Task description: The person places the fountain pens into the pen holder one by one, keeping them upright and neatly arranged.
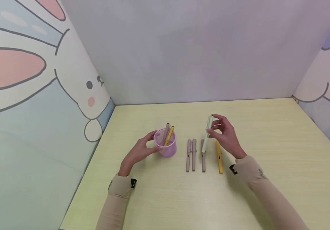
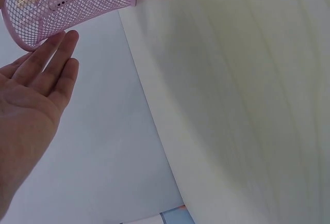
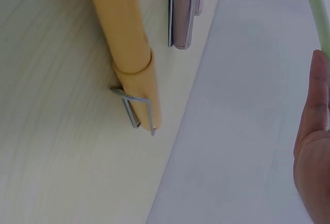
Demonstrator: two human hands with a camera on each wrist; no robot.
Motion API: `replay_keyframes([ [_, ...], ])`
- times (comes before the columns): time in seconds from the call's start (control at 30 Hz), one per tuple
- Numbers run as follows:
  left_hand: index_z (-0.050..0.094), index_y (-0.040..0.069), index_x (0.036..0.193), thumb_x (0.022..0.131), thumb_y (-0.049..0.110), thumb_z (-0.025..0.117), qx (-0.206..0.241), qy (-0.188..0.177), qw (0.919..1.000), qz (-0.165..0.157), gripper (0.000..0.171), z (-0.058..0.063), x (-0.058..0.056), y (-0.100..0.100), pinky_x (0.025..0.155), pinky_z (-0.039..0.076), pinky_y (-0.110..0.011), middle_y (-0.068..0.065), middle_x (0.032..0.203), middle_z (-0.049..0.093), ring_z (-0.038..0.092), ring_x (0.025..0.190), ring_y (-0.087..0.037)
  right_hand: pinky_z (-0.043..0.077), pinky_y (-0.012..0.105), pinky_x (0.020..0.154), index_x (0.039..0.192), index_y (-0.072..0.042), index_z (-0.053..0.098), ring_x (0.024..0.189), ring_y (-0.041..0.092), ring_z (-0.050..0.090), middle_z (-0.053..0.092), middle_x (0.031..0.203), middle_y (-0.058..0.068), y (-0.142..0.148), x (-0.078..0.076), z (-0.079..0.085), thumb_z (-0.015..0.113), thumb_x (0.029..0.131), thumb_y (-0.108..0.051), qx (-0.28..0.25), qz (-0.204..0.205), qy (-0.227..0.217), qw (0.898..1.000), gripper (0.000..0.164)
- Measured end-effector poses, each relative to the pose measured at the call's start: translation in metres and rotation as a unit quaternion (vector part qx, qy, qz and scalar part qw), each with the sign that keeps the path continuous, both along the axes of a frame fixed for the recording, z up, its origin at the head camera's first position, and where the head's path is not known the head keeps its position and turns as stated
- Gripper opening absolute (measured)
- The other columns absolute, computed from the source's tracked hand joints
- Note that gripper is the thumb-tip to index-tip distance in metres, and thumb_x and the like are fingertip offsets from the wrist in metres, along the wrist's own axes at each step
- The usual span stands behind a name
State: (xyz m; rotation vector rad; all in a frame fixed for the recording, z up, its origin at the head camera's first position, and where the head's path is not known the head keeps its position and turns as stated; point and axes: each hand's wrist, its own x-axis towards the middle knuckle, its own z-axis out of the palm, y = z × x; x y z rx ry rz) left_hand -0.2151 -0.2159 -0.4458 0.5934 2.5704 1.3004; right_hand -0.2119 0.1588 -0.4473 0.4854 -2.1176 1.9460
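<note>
My left hand (image 1: 140, 151) holds a pink mesh pen cup (image 1: 169, 152) near its rim, the thumb at the front and the fingers around the far side. Inside the cup lean a mauve pen (image 1: 165, 133) and a yellow pen (image 1: 169, 134). In the left wrist view, fingertips (image 2: 69, 38) lie against the mesh by the rim. My right hand (image 1: 226, 135) pinches a pale green pen (image 1: 205, 141) near its upper end, raised and tilted. Its lower end overlaps a mauve pen (image 1: 203, 164) in the head view. The right wrist view shows only part of that green pen (image 3: 315, 7).
Two more mauve pens (image 1: 188, 156) lie side by side between the cup and the right hand. A yellow pen (image 1: 219, 159) with a metal clip lies below the right hand. Walls enclose the light wooden table (image 1: 159, 198) at the back and sides.
</note>
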Motion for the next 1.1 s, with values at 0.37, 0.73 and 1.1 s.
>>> replay_keyframes([
  [0.37, 0.040, 0.014, 0.159, 0.093, 0.037, 0.077, 0.004, 0.004, 1.0000, -0.003, 0.078, 0.000, 0.000, -0.001, 0.111, 0.034, -0.066, -0.010, 0.150, 0.054, 0.047, 0.140, -0.033, 0.061, 0.029, 0.069, 0.148, 0.007, 0.041, 0.091, 0.013, 0.063, 0.053, 0.112, 0.027, -0.017, -0.003, 0.000, 0.067, 0.092, 0.015, 0.000, 0.015, 0.020, 1.000, 0.063],
  [0.73, 0.040, 0.014, 0.159, 0.094, 0.035, 0.076, -0.001, 0.008, 1.0000, -0.005, 0.078, 0.000, 0.000, -0.001, 0.111, 0.035, -0.065, -0.010, 0.150, 0.054, 0.048, 0.140, -0.032, 0.060, 0.026, 0.068, 0.146, 0.013, 0.040, 0.091, 0.015, 0.063, 0.052, 0.111, 0.033, -0.038, 0.002, 0.020, 0.064, 0.090, 0.020, -0.003, 0.021, 0.028, 0.999, 0.061],
  [1.1, 0.039, 0.011, 0.159, 0.094, 0.031, 0.076, 0.000, 0.008, 0.9999, -0.007, 0.077, 0.000, 0.000, -0.002, 0.112, 0.034, -0.064, -0.012, 0.151, 0.054, 0.047, 0.140, -0.033, 0.061, 0.030, 0.067, 0.148, 0.010, 0.041, 0.091, 0.015, 0.064, 0.053, 0.111, 0.030, -0.052, -0.013, 0.009, 0.064, 0.089, 0.022, -0.033, 0.026, 0.038, 0.998, 0.064],
])
